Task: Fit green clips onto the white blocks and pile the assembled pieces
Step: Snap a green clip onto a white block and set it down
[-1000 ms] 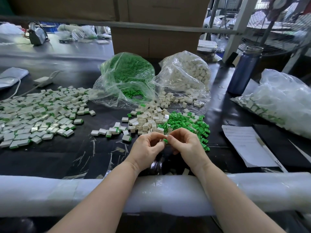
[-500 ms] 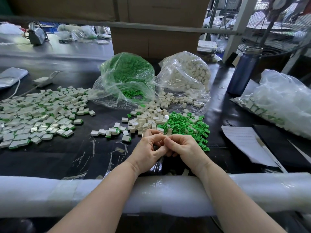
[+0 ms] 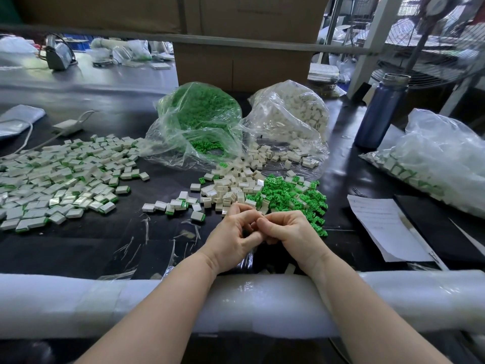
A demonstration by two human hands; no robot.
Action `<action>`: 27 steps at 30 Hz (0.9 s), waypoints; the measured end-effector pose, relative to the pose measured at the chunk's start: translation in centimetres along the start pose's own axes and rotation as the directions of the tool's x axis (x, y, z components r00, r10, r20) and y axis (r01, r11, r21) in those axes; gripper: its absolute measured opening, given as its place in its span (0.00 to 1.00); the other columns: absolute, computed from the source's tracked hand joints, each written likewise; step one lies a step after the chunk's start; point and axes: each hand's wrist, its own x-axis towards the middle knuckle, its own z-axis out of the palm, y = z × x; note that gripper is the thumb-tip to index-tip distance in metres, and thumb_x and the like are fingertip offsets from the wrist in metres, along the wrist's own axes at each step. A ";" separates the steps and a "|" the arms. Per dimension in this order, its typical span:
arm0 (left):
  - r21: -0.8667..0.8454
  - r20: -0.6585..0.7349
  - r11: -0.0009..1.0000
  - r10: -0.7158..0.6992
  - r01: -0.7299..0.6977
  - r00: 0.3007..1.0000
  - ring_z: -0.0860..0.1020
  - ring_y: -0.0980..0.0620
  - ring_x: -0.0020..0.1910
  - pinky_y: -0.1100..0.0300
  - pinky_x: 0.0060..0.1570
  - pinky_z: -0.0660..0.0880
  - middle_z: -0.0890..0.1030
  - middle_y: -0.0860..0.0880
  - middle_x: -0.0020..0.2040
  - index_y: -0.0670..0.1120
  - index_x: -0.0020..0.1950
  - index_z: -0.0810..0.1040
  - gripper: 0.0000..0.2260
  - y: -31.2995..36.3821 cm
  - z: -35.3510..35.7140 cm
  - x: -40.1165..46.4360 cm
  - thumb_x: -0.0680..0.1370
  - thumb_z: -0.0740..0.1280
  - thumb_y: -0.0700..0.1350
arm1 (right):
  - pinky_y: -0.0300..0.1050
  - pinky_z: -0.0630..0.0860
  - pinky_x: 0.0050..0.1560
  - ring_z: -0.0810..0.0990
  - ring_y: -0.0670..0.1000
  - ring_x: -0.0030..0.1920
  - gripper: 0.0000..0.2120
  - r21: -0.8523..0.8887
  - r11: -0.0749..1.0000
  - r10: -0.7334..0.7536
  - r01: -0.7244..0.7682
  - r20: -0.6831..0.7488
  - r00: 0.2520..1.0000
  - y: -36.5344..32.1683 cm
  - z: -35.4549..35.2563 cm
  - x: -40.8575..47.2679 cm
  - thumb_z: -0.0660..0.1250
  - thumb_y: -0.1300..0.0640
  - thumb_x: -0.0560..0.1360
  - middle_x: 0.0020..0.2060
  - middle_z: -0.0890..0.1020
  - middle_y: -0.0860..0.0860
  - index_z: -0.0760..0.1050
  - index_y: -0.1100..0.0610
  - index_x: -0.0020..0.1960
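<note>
My left hand (image 3: 231,237) and my right hand (image 3: 291,232) meet fingertip to fingertip just above the black table, both curled round a small piece that is hidden between the fingers. Right behind them lie loose white blocks (image 3: 231,187) and a heap of green clips (image 3: 291,193). A broad pile of assembled pieces (image 3: 57,179), white with green edges, covers the left of the table. A short row of assembled pieces (image 3: 173,206) lies just left of my hands.
An open bag of green clips (image 3: 199,119) and a bag of white blocks (image 3: 291,116) stand behind the heaps. A blue bottle (image 3: 380,111), a bag of finished pieces (image 3: 441,158) and a paper sheet (image 3: 380,224) are at the right. A foam-wrapped rail (image 3: 78,300) lines the near edge.
Both hands have drawn slightly toward me and closed tighter together; the green clip seen at the fingertips a second ago is now hidden between the fingers.
</note>
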 end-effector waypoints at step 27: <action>0.039 0.014 0.999 0.020 -0.020 1.000 0.71 0.55 0.44 0.64 0.52 0.71 0.69 0.49 0.52 0.47 0.46 0.77 0.04 0.0 -0.1 0.0 0.75 0.67 0.38 | 0.33 0.68 0.29 0.70 0.43 0.26 0.08 -0.043 0.998 -0.040 0.039 -0.010 0.999 0.0 0.2 0.0 0.66 0.64 0.74 0.26 0.76 0.50 0.81 0.61 0.38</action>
